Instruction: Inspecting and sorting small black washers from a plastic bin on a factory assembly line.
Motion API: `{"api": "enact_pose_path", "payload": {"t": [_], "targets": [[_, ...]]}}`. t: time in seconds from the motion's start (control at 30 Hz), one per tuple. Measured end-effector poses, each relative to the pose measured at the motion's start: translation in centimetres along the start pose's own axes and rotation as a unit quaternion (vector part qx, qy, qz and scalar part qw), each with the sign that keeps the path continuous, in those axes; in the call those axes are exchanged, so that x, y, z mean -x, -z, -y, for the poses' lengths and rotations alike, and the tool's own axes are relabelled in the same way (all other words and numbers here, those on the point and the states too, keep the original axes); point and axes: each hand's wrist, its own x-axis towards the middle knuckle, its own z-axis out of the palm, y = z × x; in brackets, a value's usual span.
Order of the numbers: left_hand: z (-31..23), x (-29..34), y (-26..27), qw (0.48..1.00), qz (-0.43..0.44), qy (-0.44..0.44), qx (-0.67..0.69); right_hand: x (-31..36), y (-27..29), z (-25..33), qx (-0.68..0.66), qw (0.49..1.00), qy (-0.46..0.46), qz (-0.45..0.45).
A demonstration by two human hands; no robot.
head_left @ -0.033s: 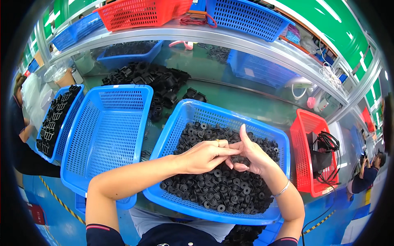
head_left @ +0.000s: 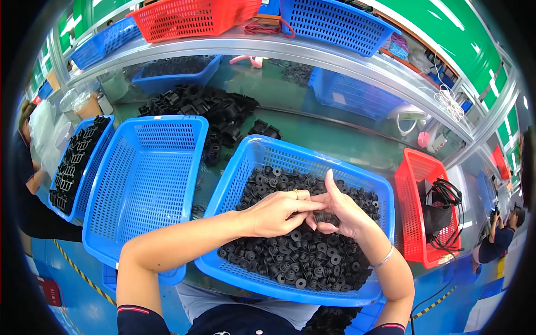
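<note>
Above a blue basket (head_left: 223, 195) full of small black ribbed rubber grommets (head_left: 301, 262), my two hands meet. My right hand (head_left: 352, 216), thumb raised, curls its fingers around several black grommets (head_left: 325, 218) that lie against its palm. From the left, my left hand (head_left: 279, 212) reaches into it; its fingers are bent and pressed together, with the tips against the right hand's fingers. What lies between the left fingertips, if anything, is hidden.
To the left stands a blue basket (head_left: 148, 184) with bare mesh showing; beyond it, a basket of black frames (head_left: 75, 162). Black plastic parts (head_left: 218, 114) are heaped behind. A red basket (head_left: 407, 218) at right holds cables. A metal shelf edge (head_left: 268, 47) crosses the back. Other people are at both sides.
The grommets in my right hand have shifted very slightly, and its fingers with them. Everything else stays in place.
</note>
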Motion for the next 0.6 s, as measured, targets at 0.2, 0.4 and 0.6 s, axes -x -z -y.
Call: {"api": "enact_pose_path", "payload": {"t": [0.2,0.4,0.6], "targets": [[-0.1,-0.2,0.3,0.996,-0.073,0.015,0.04,0.0,-0.5,0.3,-0.021,1.0,0.015,0.0],[-0.7,-0.6,1.9,0.878,-0.043,0.27,0.394,-0.1,0.5,0.3,-0.056,0.997,0.044,0.0],[-0.9,-0.7,2.6,0.742,-0.112,0.279,0.599,-0.1,0.8,0.2,-0.103,0.992,0.072,-0.008]]}}
